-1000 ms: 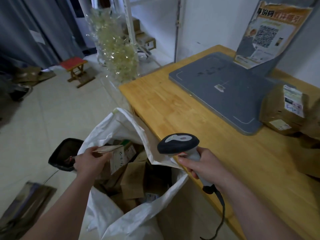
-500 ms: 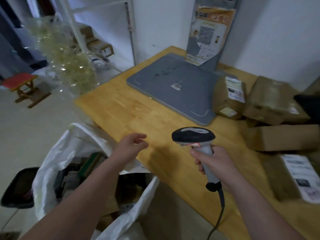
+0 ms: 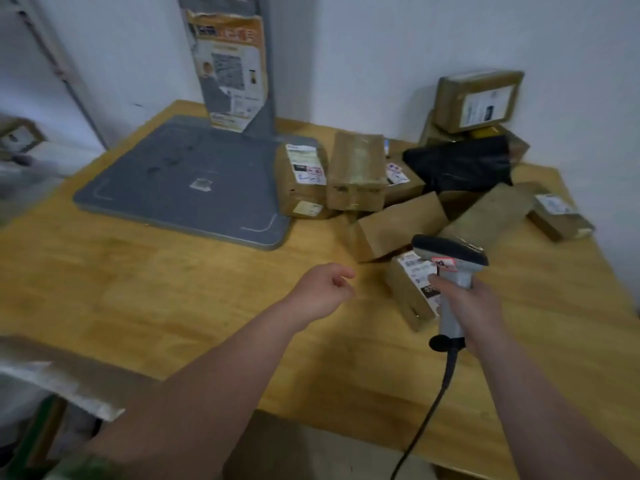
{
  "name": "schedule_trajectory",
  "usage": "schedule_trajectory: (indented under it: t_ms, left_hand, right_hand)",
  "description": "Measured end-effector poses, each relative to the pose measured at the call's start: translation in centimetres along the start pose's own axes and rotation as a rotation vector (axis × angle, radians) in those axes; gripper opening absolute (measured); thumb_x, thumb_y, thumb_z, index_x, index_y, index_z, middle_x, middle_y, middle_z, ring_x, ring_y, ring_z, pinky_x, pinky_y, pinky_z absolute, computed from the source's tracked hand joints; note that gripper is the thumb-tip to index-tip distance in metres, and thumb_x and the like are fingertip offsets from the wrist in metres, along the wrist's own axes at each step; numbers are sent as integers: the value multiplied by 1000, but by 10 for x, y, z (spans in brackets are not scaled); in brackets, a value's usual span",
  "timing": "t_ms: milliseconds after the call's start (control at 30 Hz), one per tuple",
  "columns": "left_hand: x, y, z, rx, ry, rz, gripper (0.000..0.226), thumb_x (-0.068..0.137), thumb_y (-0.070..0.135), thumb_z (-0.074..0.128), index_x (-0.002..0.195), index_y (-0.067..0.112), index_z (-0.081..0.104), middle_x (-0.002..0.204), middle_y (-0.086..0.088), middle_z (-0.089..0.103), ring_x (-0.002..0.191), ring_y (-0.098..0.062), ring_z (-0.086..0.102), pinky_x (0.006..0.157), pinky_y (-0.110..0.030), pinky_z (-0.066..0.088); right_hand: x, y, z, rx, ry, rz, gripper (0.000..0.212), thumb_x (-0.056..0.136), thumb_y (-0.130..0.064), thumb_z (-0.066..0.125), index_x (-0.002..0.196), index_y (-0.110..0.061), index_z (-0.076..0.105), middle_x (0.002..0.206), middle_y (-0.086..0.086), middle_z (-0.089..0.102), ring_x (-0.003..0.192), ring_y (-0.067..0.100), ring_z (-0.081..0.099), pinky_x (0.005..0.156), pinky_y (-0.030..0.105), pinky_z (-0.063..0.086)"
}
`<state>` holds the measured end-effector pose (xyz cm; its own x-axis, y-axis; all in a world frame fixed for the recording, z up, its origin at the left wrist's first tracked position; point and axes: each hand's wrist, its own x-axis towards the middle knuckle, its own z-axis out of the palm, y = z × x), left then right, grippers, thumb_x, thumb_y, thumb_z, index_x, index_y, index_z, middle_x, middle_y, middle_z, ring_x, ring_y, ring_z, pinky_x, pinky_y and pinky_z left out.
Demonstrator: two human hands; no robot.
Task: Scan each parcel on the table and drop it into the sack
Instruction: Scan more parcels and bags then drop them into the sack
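Observation:
My right hand [image 3: 474, 313] grips the grey handle of a barcode scanner [image 3: 450, 258], whose dark head sits just above a small labelled brown parcel [image 3: 410, 289] on the wooden table [image 3: 173, 289]. My left hand [image 3: 320, 294] hovers over the table just left of that parcel, fingers loosely curled, holding nothing. Behind lie several brown parcels: one with a white label [image 3: 303, 181], a plain box [image 3: 356, 171], another box [image 3: 398, 225], a black bag parcel [image 3: 460, 164], and a box stacked high [image 3: 478, 100]. The white sack's rim [image 3: 65, 382] shows at the lower left.
A flat grey scale platform [image 3: 183, 185] lies on the table's far left, with a grey post bearing a QR poster [image 3: 230, 71] behind it. White walls close the back and right. The scanner's black cable [image 3: 429, 414] hangs over the table's front edge.
My left hand let go of a parcel in the sack and swung right over the table. The view turned from the sack to the parcel pile; the scanner moved right, above a parcel.

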<state>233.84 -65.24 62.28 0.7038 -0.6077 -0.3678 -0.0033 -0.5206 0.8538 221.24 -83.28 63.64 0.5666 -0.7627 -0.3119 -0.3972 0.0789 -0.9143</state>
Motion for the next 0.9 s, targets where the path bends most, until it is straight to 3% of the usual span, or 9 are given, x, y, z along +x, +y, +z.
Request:
schedule_trajectory:
  t_ms: [100, 300, 400, 500, 600, 767, 833, 900]
  left_hand:
    - [6, 7, 24, 19, -62, -16, 42, 93, 21, 59, 135, 20, 54, 115, 2, 58, 103, -15, 58, 88, -30, 50]
    - [3, 10, 50, 32, -131, -51, 58, 93, 25, 59, 147, 23, 37, 143, -3, 44, 123, -21, 50, 103, -36, 45]
    - [1, 10, 54, -1, -132, -60, 63, 94, 28, 58, 150, 25, 29, 148, 1, 40, 130, -20, 44, 106, -39, 41]
    - [-4, 9, 56, -71, -106, -31, 54, 96, 26, 57, 146, 25, 36, 141, 4, 47, 125, -18, 48, 103, -37, 44]
    - [-8, -3, 52, -100, 56, -66, 42, 95, 26, 56, 136, 19, 50, 130, 0, 60, 114, -20, 58, 97, -40, 49]
    - [-28, -31, 40, -319, 218, -171, 36, 93, 27, 61, 126, 22, 48, 115, -3, 62, 89, -12, 61, 66, -22, 47]
    - [-37, -42, 35, -427, 189, -207, 34, 92, 27, 62, 122, 29, 46, 115, -4, 62, 93, -15, 62, 73, -28, 50]
    - [-45, -50, 29, -519, 141, -246, 30, 92, 27, 61, 116, 35, 46, 110, -3, 69, 104, -22, 62, 93, -45, 49]
  right_hand:
    - [10, 6, -15, 58, 6, 55, 14, 82, -22, 75, 92, -17, 67, 91, 9, 70, 81, 25, 64, 76, 41, 51]
    - [9, 8, -14, 117, -40, 100, 10, 86, -17, 71, 93, -15, 64, 88, 7, 69, 75, 22, 62, 61, 31, 46]
    - [3, 13, -9, 100, -66, 131, 17, 83, -21, 73, 98, -14, 66, 90, 9, 69, 79, 25, 62, 66, 33, 47]
    - [-10, 20, -1, 123, -136, 160, 19, 84, -21, 72, 100, -13, 66, 93, 8, 68, 82, 24, 61, 72, 36, 47]
    - [-25, 26, 9, 181, -191, 186, 15, 86, -18, 70, 98, -13, 65, 88, 6, 67, 78, 21, 60, 68, 32, 49]
    - [-44, 35, 21, 280, -278, 237, 25, 86, -18, 69, 108, -9, 67, 99, 8, 74, 90, 19, 68, 69, 29, 51]
    - [-51, 38, 23, 284, -314, 246, 29, 86, -19, 69, 111, -7, 66, 100, 10, 74, 93, 21, 68, 71, 29, 51]
    - [-57, 40, 26, 287, -348, 251, 28, 86, -20, 68, 111, -6, 65, 97, 8, 75, 91, 20, 68, 69, 27, 51]
